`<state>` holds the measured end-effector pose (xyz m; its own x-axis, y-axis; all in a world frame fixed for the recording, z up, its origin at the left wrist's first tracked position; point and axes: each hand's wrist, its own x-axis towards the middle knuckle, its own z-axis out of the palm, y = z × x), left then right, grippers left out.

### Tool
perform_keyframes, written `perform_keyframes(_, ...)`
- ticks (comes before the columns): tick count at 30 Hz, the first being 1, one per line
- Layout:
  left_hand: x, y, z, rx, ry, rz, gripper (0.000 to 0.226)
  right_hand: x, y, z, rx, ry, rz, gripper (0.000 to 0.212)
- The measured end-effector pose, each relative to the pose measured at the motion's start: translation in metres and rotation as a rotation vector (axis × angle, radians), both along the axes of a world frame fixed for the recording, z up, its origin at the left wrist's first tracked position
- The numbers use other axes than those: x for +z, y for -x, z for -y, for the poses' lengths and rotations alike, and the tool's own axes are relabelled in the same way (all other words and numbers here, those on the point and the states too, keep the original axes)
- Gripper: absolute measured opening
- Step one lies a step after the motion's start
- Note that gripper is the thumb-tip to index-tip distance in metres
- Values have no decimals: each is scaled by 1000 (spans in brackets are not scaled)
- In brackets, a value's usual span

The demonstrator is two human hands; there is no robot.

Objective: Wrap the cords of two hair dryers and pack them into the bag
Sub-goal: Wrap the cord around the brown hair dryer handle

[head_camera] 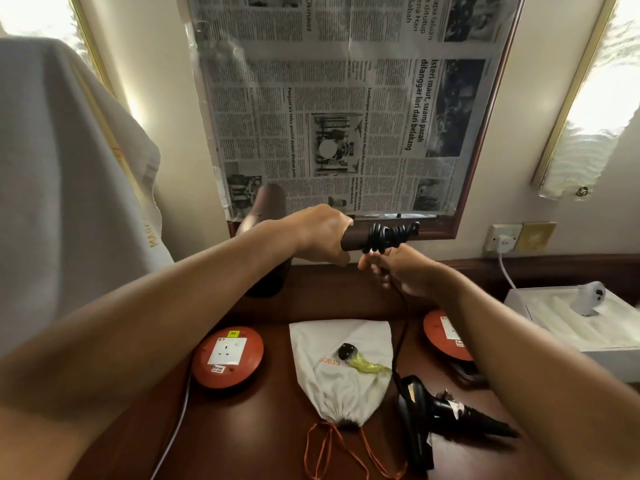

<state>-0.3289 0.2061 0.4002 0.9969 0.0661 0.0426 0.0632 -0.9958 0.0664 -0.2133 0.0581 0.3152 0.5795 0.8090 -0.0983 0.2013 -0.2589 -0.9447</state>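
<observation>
A dark wooden worktop point(277, 427) stands against a wall where newspaper point(329, 109) covers a framed mirror. Above it the left hand point(322, 233) grips the handle of a brown hair dryer point(266, 209), and the right hand point(398, 268) pinches its black cord point(389, 235), several turns already wound on the handle. The rest of the cord trails down to a plug point(347, 352) resting on the white bag point(343, 372). A black hair dryer point(433, 410) lies just beside the bag. If tension slackens, the coils could slip off the handle's end; the dragging plug might also snag the bag or tug it sideways.
</observation>
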Motion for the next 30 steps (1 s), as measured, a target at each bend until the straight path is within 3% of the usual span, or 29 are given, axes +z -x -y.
perform_keyframes(4, -1, 2, -2, -28, -65, -1, 28, 41, -24, 5, 70, 162, 430, 12)
perform_keyframes(8, -5, 2, -1, -35, -195, -2, 29, 76, -33, -7, -26, 447, 789, 43)
perform_keyframes(11, -12, 0, -3, 16, -241, 24, 27, 100, -19, -6, -54, 429, 1059, 45)
perform_keyframes(14, -18, -3, -8, 32, -229, 13, 28, 105, 5, -3, -81, 336, 1122, 35)
perform_keyframes(19, -23, -11, -15, 132, -204, 47, 31, 80, 41, 1, -166, 188, 1026, 26)
perform_keyframes(25, -22, -19, -17, 186, -105, 29, 25, 16, 62, -2, -224, 19, 777, 19)
perform_keyframes(28, -25, -20, -14, 184, -44, 41, 22, -5, 66, -5, -272, -167, 495, 19)
perform_keyframes(30, -25, -20, -14, 184, -15, 55, 22, -16, 65, -8, -254, -262, 177, 21)
